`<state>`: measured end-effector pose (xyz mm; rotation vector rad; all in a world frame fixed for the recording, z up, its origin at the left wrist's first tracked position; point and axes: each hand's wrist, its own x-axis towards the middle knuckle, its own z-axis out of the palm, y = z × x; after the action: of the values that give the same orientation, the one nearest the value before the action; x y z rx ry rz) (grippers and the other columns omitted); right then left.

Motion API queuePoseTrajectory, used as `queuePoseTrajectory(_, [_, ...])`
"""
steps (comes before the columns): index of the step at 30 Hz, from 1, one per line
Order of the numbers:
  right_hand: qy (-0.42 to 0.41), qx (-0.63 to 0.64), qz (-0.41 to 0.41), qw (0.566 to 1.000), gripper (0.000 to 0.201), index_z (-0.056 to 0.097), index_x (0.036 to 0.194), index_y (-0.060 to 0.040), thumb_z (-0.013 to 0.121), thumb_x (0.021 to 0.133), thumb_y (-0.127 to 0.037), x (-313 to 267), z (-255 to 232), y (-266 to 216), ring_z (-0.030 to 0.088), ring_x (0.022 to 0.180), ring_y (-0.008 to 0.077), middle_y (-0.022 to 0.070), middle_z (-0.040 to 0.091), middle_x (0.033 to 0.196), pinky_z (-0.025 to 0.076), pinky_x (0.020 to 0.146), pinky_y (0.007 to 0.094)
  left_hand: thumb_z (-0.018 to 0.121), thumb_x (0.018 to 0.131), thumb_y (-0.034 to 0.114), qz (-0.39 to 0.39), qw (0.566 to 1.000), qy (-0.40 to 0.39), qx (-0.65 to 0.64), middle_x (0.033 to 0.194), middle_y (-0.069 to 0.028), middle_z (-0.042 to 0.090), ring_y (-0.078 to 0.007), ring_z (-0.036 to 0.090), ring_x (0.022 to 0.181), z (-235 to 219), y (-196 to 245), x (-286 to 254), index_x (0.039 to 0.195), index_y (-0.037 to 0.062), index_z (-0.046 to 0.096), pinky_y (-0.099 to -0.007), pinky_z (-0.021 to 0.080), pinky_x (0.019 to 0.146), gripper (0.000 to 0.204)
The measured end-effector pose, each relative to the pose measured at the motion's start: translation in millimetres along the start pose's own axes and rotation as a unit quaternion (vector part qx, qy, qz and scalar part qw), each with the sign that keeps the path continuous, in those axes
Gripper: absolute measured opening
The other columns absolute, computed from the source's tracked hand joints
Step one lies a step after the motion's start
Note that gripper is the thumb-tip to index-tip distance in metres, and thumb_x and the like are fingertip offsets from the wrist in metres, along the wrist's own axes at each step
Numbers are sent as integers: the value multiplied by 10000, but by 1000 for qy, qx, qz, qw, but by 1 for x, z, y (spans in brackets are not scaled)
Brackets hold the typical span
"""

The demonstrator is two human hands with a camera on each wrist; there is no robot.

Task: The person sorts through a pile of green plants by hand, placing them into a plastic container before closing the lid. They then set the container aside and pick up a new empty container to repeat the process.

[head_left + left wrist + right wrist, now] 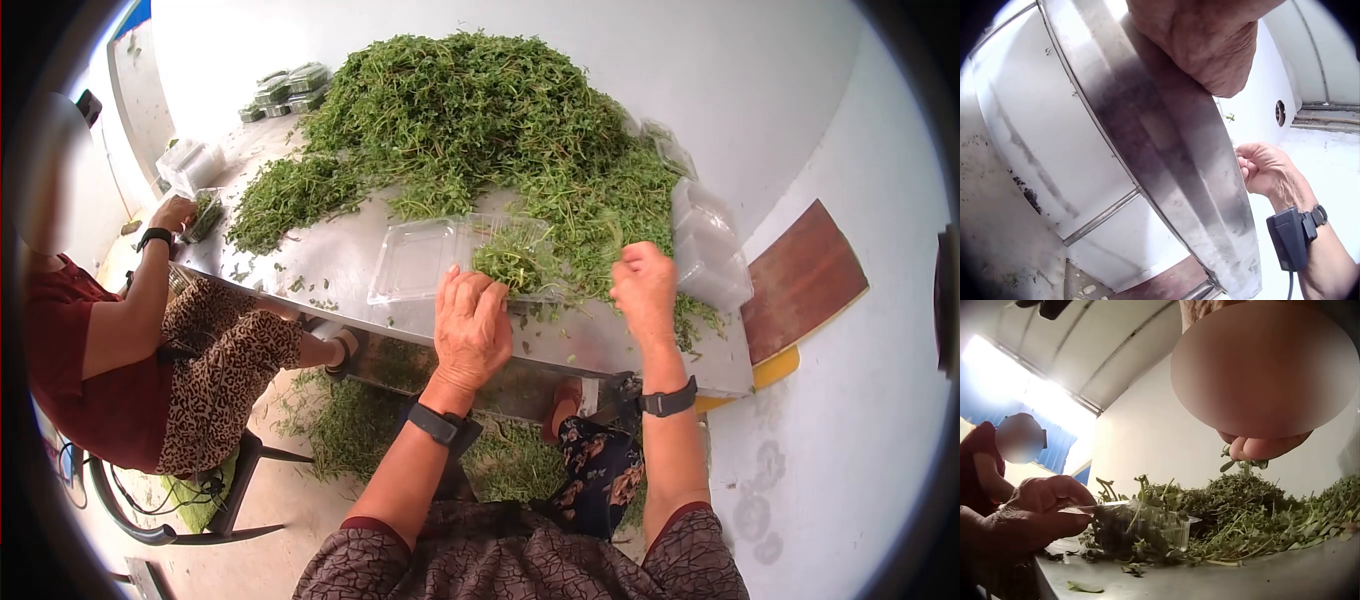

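A clear hinged plastic box (1175, 532) sits on the metal table near its front edge, its lid (412, 262) folded open to the left. Leafy green sprigs (508, 260) fill the box loosely, and some stick up over the rim. My left hand (472, 325) pinches the box's near rim between thumb and fingers, as the right wrist view shows. To the right of the box, my right hand (645, 285) is raised over the table with curled fingers. A few small green leaves (1244, 465) poke out below those fingertips.
A large heap of greens (460, 110) covers the table's back, spreading right. Stacked empty plastic boxes (710, 245) stand at the right edge. Filled boxes (285, 90) are stacked at back left. Another person (110, 370) sits at left, one hand at a box. Greens (350, 420) lie below the table.
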<state>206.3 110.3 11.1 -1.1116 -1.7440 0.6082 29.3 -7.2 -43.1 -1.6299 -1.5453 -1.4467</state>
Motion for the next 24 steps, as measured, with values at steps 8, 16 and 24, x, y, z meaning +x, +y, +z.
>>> queuePoseTrajectory(8, [70,-192,-26,978,250,611,1035,3,626,795,-63,-16,-25,9,609,537,175,117,647,674,459,508,318,573,612,-51,3,1000,10,-5,938,-94,531,-299,541,967,1,0,1,964,58,566,-501,327,1046,369])
queuePoseTrajectory(16, [-42,32,69,996,162,634,984,-5,611,843,-81,-76,-11,1,607,541,158,103,645,686,475,524,302,592,641,-33,11,1000,-14,19,974,-84,542,-281,541,994,-2,1,2,953,62,574,-478,333,1044,326])
queuePoseTrajectory(24, [-53,191,95,976,92,623,921,27,562,867,-17,-84,-14,17,578,551,95,38,612,701,468,508,239,559,662,-38,20,994,-56,-92,966,-92,564,-283,550,1002,-9,-14,2,908,64,564,-511,273,1074,266])
